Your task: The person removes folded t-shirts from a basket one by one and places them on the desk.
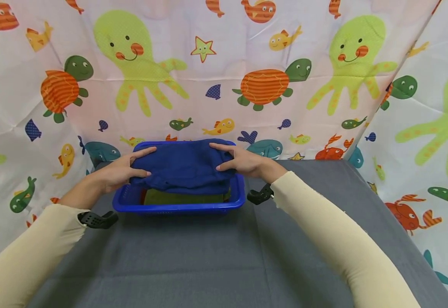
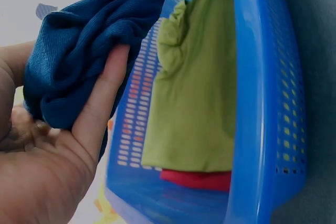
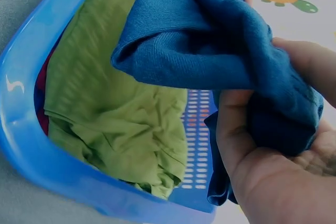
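A folded dark blue cloth garment (image 1: pixel 185 167) hangs over a blue plastic basket (image 1: pixel 177 208), held by both hands at its two ends. My left hand (image 1: pixel 121 171) grips the left end, thumb on the near side and fingers on the far side. At the right end my right hand (image 1: pixel 243 161) pinches the cloth in the same way. Beneath it, inside the basket, lies a folded green garment (image 2: pixel 197 87), with a strip of red cloth (image 2: pixel 197 179) showing under it. Both wrist views show the blue cloth raised off the green one.
The basket stands on a grey-covered table (image 1: pixel 185 256), close to a back curtain (image 1: pixel 216 38) printed with sea animals. The same print covers the left and right sides. A black strap (image 1: pixel 98 219) is on the left wrist, another black strap (image 1: pixel 260 194) on the right.
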